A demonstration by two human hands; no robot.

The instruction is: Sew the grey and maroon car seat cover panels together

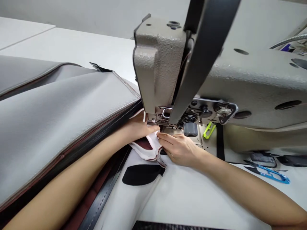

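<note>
A beige sewing machine (158, 60) stands over the work. Just in front of its needle area, the white-edged corner of a sewn cover (146, 153) shows its dark red lining. My left hand (141, 128) reaches in over the cover and is closed on this corner, thumb toward the presser foot; its other fingers are partly hidden. On the other side my right hand (178, 147) pinches the corner's edge with fingers pressed together. The needle itself is hidden behind the machine head and hands. A black oval patch (142, 174) lies on white material below the corner.
Large grey panels (72, 108) of the cover spread over the left side. Yellow-green thread snips (209, 130) lie on the machine bed, and blue thread snips (273, 174) on the white table (192, 198) at right. A dark bar (203, 60) crosses before the machine head.
</note>
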